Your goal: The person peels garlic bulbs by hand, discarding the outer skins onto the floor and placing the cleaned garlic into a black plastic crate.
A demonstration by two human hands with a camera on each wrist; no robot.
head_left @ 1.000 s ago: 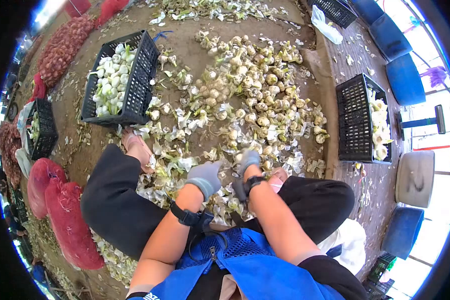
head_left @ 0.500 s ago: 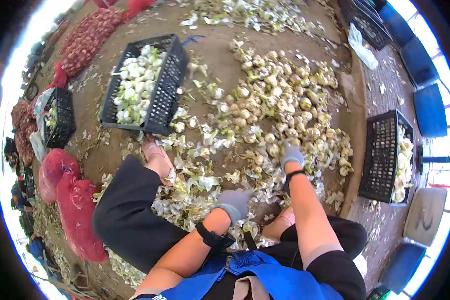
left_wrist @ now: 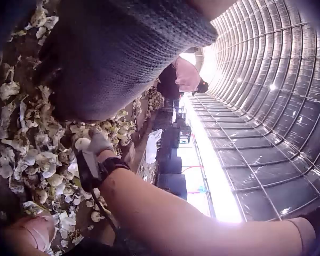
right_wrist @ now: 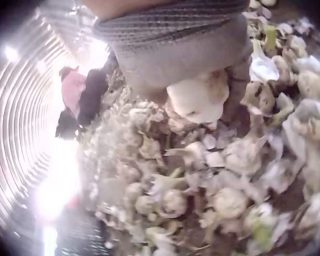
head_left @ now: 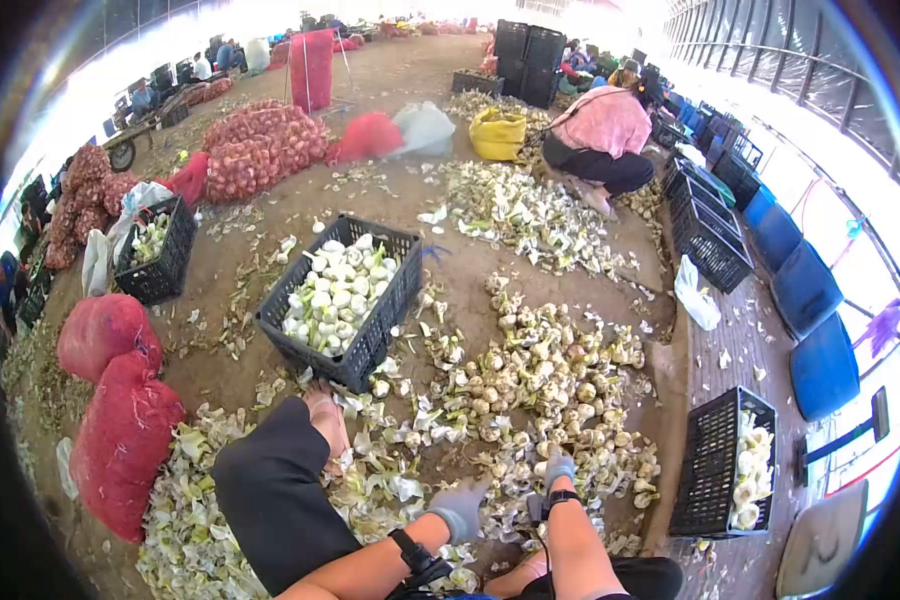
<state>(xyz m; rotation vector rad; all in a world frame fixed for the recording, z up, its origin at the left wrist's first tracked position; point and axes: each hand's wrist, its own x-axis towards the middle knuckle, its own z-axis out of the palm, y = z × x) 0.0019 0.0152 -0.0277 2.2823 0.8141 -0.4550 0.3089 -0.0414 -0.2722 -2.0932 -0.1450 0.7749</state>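
Observation:
My right hand (head_left: 558, 468), in a grey glove, is at the near edge of a heap of garlic bulbs (head_left: 570, 375) with dirty skins. In the right wrist view it grips a pale garlic bulb (right_wrist: 200, 98), which shows below the glove. My left hand (head_left: 460, 508), gloved too, is low over the loose garlic skins (head_left: 380, 500), nearer to my body and apart from the right hand. Its glove (left_wrist: 106, 58) fills the top of the left wrist view, and its fingers are hidden in shadow there.
A black crate (head_left: 375, 345) of white peeled bulbs stands ahead to the left, by my foot. Another crate (head_left: 715, 470) is at the right on a raised ledge. Red net sacks (head_left: 125, 440) lie at the left. Farther off, a person in pink (head_left: 605, 125) crouches by another heap.
My right hand has gone from beside the left hand out to the heap, and it now holds a bulb. The left hand stays low near my body. The head view has tilted up.

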